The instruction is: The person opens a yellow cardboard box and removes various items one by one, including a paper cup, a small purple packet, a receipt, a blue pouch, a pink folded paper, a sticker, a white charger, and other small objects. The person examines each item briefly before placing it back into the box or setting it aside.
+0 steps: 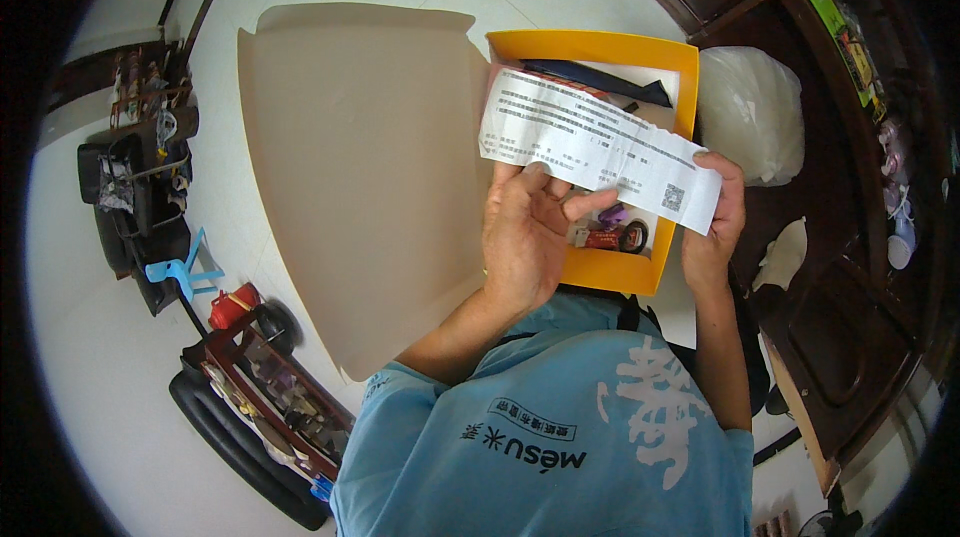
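Observation:
A long printed paper slip (592, 147) slants over an open yellow box (679, 106), lines of print and a square code facing up. My right hand (716, 214) pinches its right end, thumb on top. Under the slip's lower left edge, my left hand (529, 237) has its palm up, with some fingers hidden behind the paper and the thumb at its edge. Inside the box lie a folded dark umbrella-like item (600, 78), a small red packet (602, 239), a black ring-shaped item (634, 236) and a purple piece (612, 215). The slip covers the box's middle.
The box's lid (367, 177) is folded out to the left, grey-brown inside. A stuffed whitish plastic bag (750, 117) sits at the right, against a dark wooden cabinet (840, 297). Farther left are a blue plastic stool (180, 271) and a glass-topped table (277, 387) with things on it.

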The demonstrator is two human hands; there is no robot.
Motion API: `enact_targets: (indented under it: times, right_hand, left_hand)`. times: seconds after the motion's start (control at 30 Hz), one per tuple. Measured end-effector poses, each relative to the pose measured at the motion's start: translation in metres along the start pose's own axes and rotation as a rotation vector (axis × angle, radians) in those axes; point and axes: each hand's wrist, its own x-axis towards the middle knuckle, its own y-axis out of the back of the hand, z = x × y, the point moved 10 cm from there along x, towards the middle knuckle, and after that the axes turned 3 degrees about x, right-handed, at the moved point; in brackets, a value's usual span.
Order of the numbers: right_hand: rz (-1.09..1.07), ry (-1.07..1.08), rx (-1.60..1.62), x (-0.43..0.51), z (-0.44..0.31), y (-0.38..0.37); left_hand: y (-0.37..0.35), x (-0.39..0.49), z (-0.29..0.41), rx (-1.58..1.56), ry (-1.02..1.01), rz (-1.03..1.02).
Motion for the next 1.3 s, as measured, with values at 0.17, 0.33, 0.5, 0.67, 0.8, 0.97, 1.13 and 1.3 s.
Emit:
enact_targets:
  times: [0.17, 0.33, 0.5, 0.67, 0.8, 0.97, 1.13, 1.3]
  right_hand:
    - [-0.001, -0.007, 0.007, 0.001, 0.001, 0.001]
    - [-0.020, 0.047, -0.001, 0.002, -0.004, -0.001]
    - [-0.023, 0.018, 0.050, 0.001, -0.004, -0.002]
    - [-0.005, 0.000, 0.071, 0.000, -0.003, -0.003]
    - [-0.009, 0.007, 0.024, 0.001, -0.004, -0.002]
    - [0.000, 0.002, 0.045, 0.000, -0.002, -0.001]
    - [-0.006, 0.029, 0.027, 0.001, -0.005, -0.003]
    - [-0.017, 0.025, 0.057, 0.001, -0.005, -0.003]
  left_hand:
    - [-0.001, 0.000, 0.000, -0.008, -0.016, -0.004]
    - [0.003, 0.001, -0.003, -0.033, 0.002, 0.039]
    - [0.005, 0.001, -0.003, 0.018, 0.001, 0.032]
    - [0.008, 0.001, -0.005, 0.070, 0.016, 0.018]
    - [0.007, 0.001, -0.007, 0.149, 0.041, -0.010]
    - [0.008, 0.001, -0.006, 0.072, 0.019, 0.028]
    - [0.006, 0.002, -0.005, 0.036, 0.014, 0.019]
    - [0.006, 0.001, -0.005, 0.045, 0.005, 0.019]
